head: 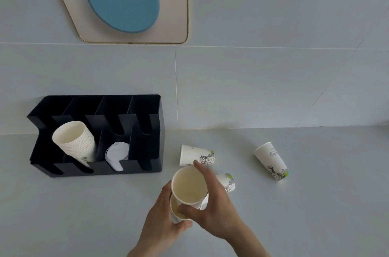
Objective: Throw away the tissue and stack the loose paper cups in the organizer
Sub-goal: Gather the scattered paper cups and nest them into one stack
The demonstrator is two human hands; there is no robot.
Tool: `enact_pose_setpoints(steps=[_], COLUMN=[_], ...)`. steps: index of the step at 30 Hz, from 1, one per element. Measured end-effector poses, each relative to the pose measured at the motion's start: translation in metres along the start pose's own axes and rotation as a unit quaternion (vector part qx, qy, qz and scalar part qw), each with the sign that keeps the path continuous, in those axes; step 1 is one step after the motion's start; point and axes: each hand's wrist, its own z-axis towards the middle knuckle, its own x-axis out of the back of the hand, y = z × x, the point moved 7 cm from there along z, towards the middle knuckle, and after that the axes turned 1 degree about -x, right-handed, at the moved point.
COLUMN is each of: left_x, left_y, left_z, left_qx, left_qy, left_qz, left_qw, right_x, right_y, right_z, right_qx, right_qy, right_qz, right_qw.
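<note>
While our right hand [212, 204] wraps its fingers [200, 167] around an upper paper cup [189, 185], our left hand [162, 214] grips a lower cup [177, 213] beneath it, above the worktop [294, 204]. Three loose cups lie nearby, right of the organizer [145, 151].

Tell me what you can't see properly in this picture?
- Lower cup, head view: mostly covered by the left hand and the upper cup.
- Cup behind the right hand: only its bottom end shows.
- Wall picture: top cut off by the frame edge.
- Tissue: not visible anywhere.
</note>
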Motion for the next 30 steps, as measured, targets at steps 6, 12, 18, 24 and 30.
enact_pose_setpoints(steps=[6, 12, 18, 24, 30], left_x=[0.002, 0.0, 0.003, 0.002, 0.002], left_y=[-0.004, -0.004, -0.002, 0.001, -0.001], left_z=[0.0, 0.0, -0.003, -0.004, -0.004], left_qx=[-0.003, -0.029, -0.041, -0.038, -0.038], left_qy=[-0.009, -0.011, -0.002, -0.002, -0.002], left_qz=[-0.007, 0.033, 0.043, 0.04, 0.047], left_qw=[1.0, 0.999, 0.998, 0.998, 0.998], right_x=[-0.031, -0.037, -0.002, -0.032, -0.025], right_y=[0.034, 0.052, 0.071, 0.111, 0.116], right_z=[-0.012, -0.014, -0.002, -0.019, -0.023], right_qx=[0.017, 0.031, -0.021, -0.023, 0.01], right_qy=[-0.059, -0.071, -0.008, -0.175, -0.048], right_qz=[-0.129, -0.181, -0.2, -0.41, -0.397], right_qw=[0.99, 0.98, 0.98, 0.895, 0.917])
